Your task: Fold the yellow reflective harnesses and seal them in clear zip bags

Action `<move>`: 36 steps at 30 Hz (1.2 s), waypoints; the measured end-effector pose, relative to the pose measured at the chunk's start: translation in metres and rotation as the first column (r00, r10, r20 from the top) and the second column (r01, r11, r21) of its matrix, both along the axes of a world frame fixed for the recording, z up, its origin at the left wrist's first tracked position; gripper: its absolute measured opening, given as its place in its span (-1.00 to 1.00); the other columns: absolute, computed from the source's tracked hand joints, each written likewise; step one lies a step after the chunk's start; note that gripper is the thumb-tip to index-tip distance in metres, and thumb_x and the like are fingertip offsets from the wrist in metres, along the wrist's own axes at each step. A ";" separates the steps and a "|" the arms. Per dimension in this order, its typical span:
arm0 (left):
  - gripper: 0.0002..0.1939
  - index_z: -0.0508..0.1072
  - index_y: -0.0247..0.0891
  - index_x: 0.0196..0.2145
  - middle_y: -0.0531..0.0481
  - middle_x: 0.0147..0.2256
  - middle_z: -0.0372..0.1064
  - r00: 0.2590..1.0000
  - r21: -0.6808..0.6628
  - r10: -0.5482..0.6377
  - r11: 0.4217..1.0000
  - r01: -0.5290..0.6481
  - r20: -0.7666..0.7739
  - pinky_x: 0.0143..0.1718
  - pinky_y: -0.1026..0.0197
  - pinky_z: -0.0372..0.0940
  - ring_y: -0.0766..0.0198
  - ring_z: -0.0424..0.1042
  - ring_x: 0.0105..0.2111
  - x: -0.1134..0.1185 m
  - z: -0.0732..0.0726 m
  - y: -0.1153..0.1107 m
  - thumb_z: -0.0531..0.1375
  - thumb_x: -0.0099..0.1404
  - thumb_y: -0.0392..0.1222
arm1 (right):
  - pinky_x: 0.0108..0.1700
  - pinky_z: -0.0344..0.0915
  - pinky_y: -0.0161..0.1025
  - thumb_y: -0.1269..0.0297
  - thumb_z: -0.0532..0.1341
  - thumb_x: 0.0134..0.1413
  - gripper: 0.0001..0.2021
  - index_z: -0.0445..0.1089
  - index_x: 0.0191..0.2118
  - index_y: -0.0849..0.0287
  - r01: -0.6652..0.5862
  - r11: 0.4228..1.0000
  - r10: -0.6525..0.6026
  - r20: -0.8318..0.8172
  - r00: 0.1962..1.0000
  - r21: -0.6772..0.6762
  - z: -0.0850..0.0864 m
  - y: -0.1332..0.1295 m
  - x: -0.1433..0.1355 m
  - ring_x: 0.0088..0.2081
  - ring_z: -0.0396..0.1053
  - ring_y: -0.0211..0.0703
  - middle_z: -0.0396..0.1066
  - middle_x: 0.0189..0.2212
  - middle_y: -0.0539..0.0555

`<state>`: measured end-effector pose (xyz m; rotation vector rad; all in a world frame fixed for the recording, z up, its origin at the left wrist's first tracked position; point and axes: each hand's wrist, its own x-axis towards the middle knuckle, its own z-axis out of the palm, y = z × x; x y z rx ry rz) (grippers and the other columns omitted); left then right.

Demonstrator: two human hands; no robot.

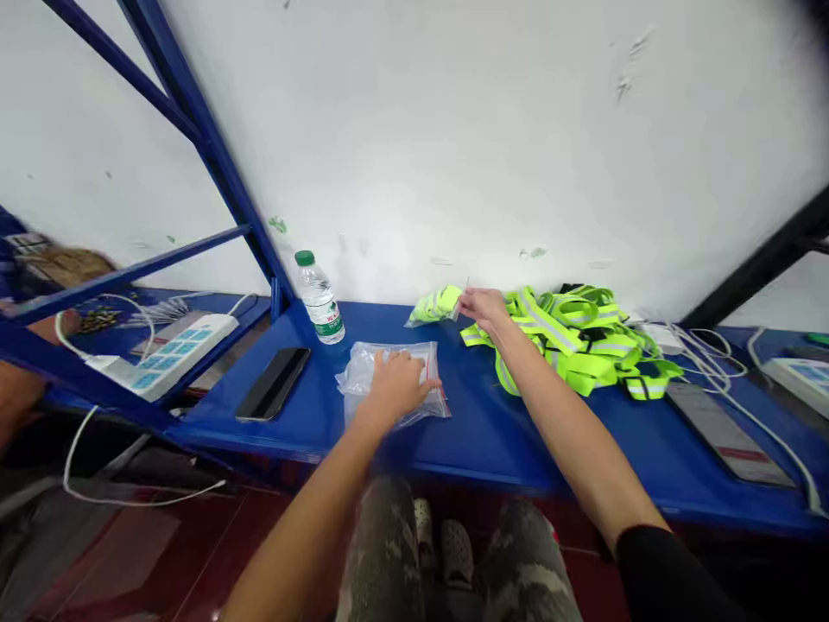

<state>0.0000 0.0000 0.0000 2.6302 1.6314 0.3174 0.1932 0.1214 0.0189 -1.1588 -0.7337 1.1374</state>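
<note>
My left hand (396, 385) lies with its fingers spread on a small stack of clear zip bags (424, 361) at the middle of the blue bench. Farther back, my right hand (484, 307) pinches the edge of a clear bag (435, 306) that has a folded neon-yellow reflective strap inside. This filled bag rests near the wall. Just right of my right hand spreads a tangled heap of neon-yellow reflective straps (583, 341) with grey stripes and black buckles, partly behind my forearm.
A water bottle (320, 298) with a green cap and a black phone (273, 384) are on the left. Power strips (174, 354) and white cables (712, 367) lie at both sides. A flat dark device (729, 432) sits at right. A blue frame post (224, 164) rises at left.
</note>
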 end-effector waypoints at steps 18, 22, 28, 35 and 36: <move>-0.71 0.31 -0.21 -0.35 0.12 -0.65 0.26 0.800 -0.356 -0.002 0.895 0.268 0.600 -0.68 0.33 0.17 0.32 0.31 -0.74 0.114 0.024 0.021 0.09 0.29 0.08 | -0.54 0.31 -0.33 0.37 0.52 -0.59 -0.46 0.32 -0.33 0.18 -0.204 0.972 0.170 0.249 0.953 0.118 -0.014 -0.126 0.069 -0.60 0.33 -0.31 0.40 -0.62 -0.10; -0.71 0.34 -0.21 -0.34 0.13 -0.65 0.23 0.809 -0.270 -0.230 0.863 0.427 0.541 -0.69 0.31 0.12 0.35 0.24 -0.78 0.105 0.040 0.015 -0.02 0.36 0.02 | -0.51 0.33 -0.31 0.35 0.52 -0.55 -0.45 0.33 -0.29 0.19 -0.236 0.959 0.195 0.238 0.952 0.160 -0.013 -0.137 0.075 -0.61 0.33 -0.30 0.40 -0.63 -0.12; -0.71 0.34 -0.24 -0.36 0.16 -0.68 0.16 0.691 -0.309 -0.293 0.732 0.607 0.661 -0.59 0.32 0.12 0.36 0.24 -0.68 0.105 0.038 0.011 0.02 0.34 0.03 | -0.48 0.31 -0.32 0.33 0.53 -0.47 -0.53 0.44 -0.28 0.20 -0.288 0.939 0.286 0.035 0.957 0.189 -0.022 -0.155 0.089 -0.57 0.32 -0.34 0.42 -0.57 -0.09; -0.72 0.17 -0.26 -0.59 0.17 -0.63 -0.03 0.668 0.003 -0.323 0.902 0.432 0.670 -0.53 0.30 -0.09 0.43 0.00 -0.59 0.124 0.020 -0.003 0.05 0.26 -0.17 | -0.47 0.28 -0.30 0.31 0.53 -0.48 -0.66 0.35 -0.55 0.18 -0.142 0.971 0.153 -0.045 0.987 0.192 -0.035 -0.161 0.097 -0.56 0.29 -0.33 0.40 -0.55 -0.05; -0.73 0.17 -0.26 -0.59 0.17 -0.63 -0.03 0.672 0.032 -0.311 0.919 0.393 0.672 -0.52 0.30 -0.09 0.43 0.00 -0.58 0.123 0.020 -0.004 0.05 0.24 -0.19 | -0.45 0.29 -0.29 0.30 0.52 -0.49 -0.64 0.30 -0.60 0.18 -0.117 0.975 0.126 -0.036 0.991 0.189 -0.036 -0.161 0.102 -0.55 0.29 -0.32 0.41 -0.54 -0.04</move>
